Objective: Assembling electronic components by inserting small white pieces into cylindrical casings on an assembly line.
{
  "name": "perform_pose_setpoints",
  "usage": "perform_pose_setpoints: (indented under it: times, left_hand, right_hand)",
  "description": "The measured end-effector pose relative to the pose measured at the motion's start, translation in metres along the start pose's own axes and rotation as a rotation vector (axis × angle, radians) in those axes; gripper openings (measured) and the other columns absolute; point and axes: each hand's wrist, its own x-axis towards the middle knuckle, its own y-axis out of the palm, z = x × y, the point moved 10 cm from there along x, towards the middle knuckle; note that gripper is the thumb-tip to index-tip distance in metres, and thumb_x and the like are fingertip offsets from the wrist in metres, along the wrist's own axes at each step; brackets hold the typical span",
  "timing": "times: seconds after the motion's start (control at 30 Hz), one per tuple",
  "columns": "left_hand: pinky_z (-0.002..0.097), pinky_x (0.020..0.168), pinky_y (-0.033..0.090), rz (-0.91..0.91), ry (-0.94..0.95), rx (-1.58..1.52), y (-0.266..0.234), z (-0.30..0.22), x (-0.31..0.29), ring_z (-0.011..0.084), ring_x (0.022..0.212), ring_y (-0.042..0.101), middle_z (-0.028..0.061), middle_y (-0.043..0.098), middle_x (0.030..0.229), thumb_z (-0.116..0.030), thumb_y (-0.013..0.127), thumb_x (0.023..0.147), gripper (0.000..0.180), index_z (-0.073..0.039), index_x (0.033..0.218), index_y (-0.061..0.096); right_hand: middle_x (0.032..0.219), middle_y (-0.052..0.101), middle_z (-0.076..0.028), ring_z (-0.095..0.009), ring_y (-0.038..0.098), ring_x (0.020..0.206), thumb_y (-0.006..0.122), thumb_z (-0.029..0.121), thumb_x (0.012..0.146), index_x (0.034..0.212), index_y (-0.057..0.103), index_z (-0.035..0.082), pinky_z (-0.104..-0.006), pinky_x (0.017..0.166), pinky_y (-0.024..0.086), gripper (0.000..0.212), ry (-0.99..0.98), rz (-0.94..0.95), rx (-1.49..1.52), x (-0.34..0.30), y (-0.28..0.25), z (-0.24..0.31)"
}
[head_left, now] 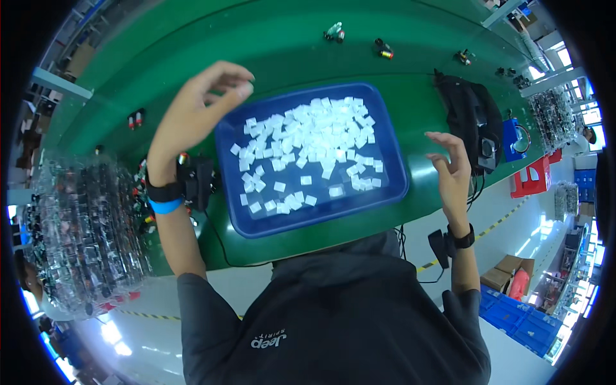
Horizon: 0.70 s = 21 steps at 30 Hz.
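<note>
Head view: L hand (196,109) up at tray's far-L corner, fingers loosely bent, thumb set apart from them, i.e. open; ht. above counter can't be judged. R hand (454,170) just off tray's R side, fingers apart & slightly curled, thumb separate, also open. Btwn the hands: blue tray (228,176), rectangular w/ rounded corners, sitting on green counter (282,72) at a slight tilt to the near edge. In tray: many small white pcs (327,128), squarish, flat-looking; heaped thickest toward far side, centre to R, thinner & scattered toward near side, a few overlapping near the near-L part. L wrist: black band (163,192) + blue band (165,206); black boxy device (197,183) next to it. R wrist: dark strap (463,239), w/ dark device (440,248) beside it. R of tray, on counter: black bag (457,102), then a blue item (513,140) farther R. Far part of counter: sm. multicoloured assemblies (333,32), spaced apart, details too sm. to read. L side: clear-wrapped stack (83,237), contents unclear. Beyond counter, R: red stool (536,176), blue crates (520,317).
</note>
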Motion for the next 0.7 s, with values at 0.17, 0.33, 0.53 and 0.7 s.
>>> perform_pose_setpoints:
  times: [0.17,0.33,0.53,0.7]
  left_hand:
    - [0.0313,0.08,0.051,0.13,0.002,0.074,0.025,-0.004,0.04,0.0153,0.094,0.064,0.006,0.069,0.099,-0.027,0.068,0.095,0.029,-0.005,0.113,0.064]
    - [0.0293,0.066,0.053,0.322,-0.031,0.182,0.056,0.064,0.154,0.0134,0.082,0.063,0.0064,0.066,0.098,-0.029,0.065,0.098,0.03,-0.002,0.111,0.06]
    - [0.0321,0.063,0.054,0.11,-0.291,0.305,0.102,0.155,0.276,0.0173,0.075,0.062,0.0102,0.065,0.095,-0.038,0.069,0.094,0.045,-0.002,0.117,0.057]
    - [0.0346,0.067,0.055,0.036,0.087,0.46,0.134,0.137,0.29,0.0215,0.078,0.064,0.0126,0.066,0.097,-0.029,0.073,0.091,0.039,-0.003,0.116,0.056]
  right_hand:
    - [0.137,0.056,-0.013,-0.026,0.056,0.124,0.057,-0.006,0.086,0.129,0.053,0.002,-0.0345,0.092,0.051,0.044,-0.299,0.138,-0.557,0.047,0.005,0.005]
    - [0.135,0.056,-0.017,-0.032,0.058,0.12,0.061,-0.003,0.086,0.129,0.055,0.003,-0.0377,0.092,0.052,0.043,-0.402,0.256,-0.767,0.085,0.039,-0.002]
    - [0.124,0.062,-0.02,-0.036,0.062,0.111,0.067,0.002,0.087,0.129,0.057,0.003,-0.0409,0.091,0.051,0.044,-0.281,0.303,-0.79,0.105,0.043,-0.015]
    - [0.111,0.067,-0.018,-0.035,0.066,0.102,0.069,0.002,0.086,0.13,0.056,0.002,-0.0388,0.088,0.052,0.046,-0.254,0.366,-0.64,0.115,0.042,-0.014]
